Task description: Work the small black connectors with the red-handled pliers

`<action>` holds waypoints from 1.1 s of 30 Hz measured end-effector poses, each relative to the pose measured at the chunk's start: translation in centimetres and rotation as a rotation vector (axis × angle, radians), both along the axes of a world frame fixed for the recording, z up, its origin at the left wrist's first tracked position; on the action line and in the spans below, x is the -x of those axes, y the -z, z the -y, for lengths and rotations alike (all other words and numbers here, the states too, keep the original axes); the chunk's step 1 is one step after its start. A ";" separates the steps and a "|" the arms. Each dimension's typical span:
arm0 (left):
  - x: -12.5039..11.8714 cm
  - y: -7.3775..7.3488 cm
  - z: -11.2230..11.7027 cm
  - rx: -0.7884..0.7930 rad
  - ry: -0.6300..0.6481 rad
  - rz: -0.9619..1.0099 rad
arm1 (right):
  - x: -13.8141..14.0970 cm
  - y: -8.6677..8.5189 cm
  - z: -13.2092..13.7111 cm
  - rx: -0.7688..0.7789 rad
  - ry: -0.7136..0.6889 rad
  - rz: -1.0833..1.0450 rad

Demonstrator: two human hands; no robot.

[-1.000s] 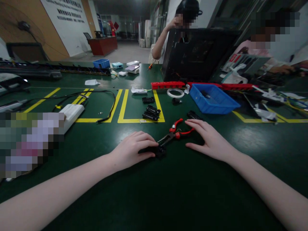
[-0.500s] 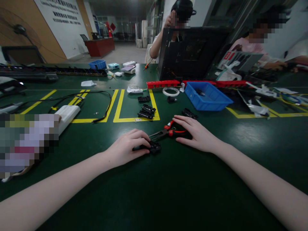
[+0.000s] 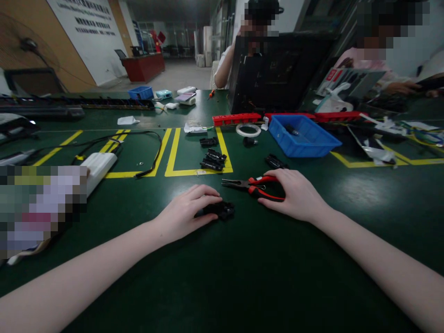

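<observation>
Blk part (image 3: 227,211) is gripped btwn curled fingers & thumb of L hand (image 3: 190,206), on or just above green table (image 3: 222,282); red-handled pliers (image 3: 245,184) are held in R hand (image 3: 301,196), fingers & thumb kept wide around the spread handles; plier tips are pointed left, just beyond the part; 3 similar pcs (image 3: 212,164) are framed by yellow tape (image 3: 180,173); blue bin (image 3: 307,151) is seen beyond R hand.

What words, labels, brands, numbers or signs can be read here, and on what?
None reads reliably.
Wall lettering: several rows, too blurred to read.
Red label on the grey box: pale marks, too blurred to read.
Needle-nose pliers and black component at the left hand: no lettering discernible.
</observation>
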State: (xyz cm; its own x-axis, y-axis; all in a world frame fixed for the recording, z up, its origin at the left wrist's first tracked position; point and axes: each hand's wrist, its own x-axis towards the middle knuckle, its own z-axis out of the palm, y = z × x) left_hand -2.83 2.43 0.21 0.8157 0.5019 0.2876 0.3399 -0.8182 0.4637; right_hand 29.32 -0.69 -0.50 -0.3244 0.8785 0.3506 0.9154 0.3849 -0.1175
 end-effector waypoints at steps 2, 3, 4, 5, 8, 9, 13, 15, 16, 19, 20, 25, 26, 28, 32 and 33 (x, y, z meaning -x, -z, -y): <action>0.0 0.1 -0.1 0.001 -0.021 0.000 | 0.0 0.0 0.1 -0.047 -0.015 0.043; 0.0 0.2 -0.2 0.002 -0.030 0.001 | 0.0 0.0 0.1 -0.065 -0.022 0.067; 0.0 0.3 -0.3 0.005 -0.040 0.000 | -0.1 0.0 0.2 -0.080 -0.025 0.091; 0.1 0.4 -0.4 0.010 -0.051 -0.001 | -0.1 0.0 0.2 -0.090 -0.023 0.114; 0.0 0.5 -0.6 0.036 -0.086 -0.001 | -0.2 0.0 0.3 -0.116 -0.020 0.157; 0.0 0.5 -0.6 0.048 -0.092 0.000 | -0.2 0.0 0.4 -0.128 -0.022 0.162; 0.0 0.4 -0.8 0.095 -0.095 0.007 | -0.1 -0.2 0.7 -0.167 -0.024 0.166; 0.1 0.4 -0.8 0.109 -0.093 0.006 | -0.1 -0.3 0.7 -0.176 -0.005 0.171; 0.1 0.3 -0.8 0.116 -0.093 0.003 | -0.1 -0.3 0.7 -0.187 0.004 0.173; 0.1 0.3 -0.7 0.127 -0.099 -0.011 | -0.2 -0.3 0.6 -0.252 -0.007 0.173; 0.1 0.3 -0.7 0.128 -0.102 -0.018 | -0.2 -0.3 0.5 -0.278 -0.030 0.170; 0.1 0.4 -0.7 0.100 -0.108 -0.039 | -0.1 -0.6 1.0 -0.392 -0.177 0.163; 0.1 0.4 -0.7 0.097 -0.106 -0.040 | 0.0 -0.7 1.1 -0.414 -0.197 0.178; 0.1 0.4 -0.8 0.095 -0.102 -0.044 | 0.2 -0.9 1.2 -0.454 -0.237 0.221; 0.0 0.3 -0.8 0.085 -0.102 -0.057 | 0.5 -1.1 1.2 -0.488 -0.296 0.292; 0.0 0.3 -0.9 0.082 -0.102 -0.059 | 0.6 -1.1 1.2 -0.489 -0.300 0.299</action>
